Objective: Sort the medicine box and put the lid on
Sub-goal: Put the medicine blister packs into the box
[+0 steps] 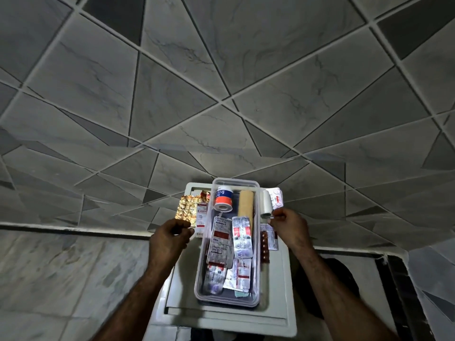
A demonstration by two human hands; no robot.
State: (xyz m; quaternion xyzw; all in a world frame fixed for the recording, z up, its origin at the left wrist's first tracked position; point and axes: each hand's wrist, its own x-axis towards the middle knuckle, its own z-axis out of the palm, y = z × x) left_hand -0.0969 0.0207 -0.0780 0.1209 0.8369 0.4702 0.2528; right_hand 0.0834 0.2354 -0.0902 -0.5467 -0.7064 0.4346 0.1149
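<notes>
Right hand (286, 223) perhaps pinching a blister strip (276, 197) beside medicine box (205, 244).

Dim, soft focus, wide-angle edge distortion

We count one clear medicine box (256, 244) on one white tray (283, 303), two bare hands, the left hand (170, 238) and the right hand (289, 226), one orange-and-blue tape roll (222, 198), one tan bandage roll (245, 206), one white roll (267, 203) outside the box, and one gold foil strip (188, 207). The overlapping blister strips (242, 238) inside we cannot count exactly.
</notes>
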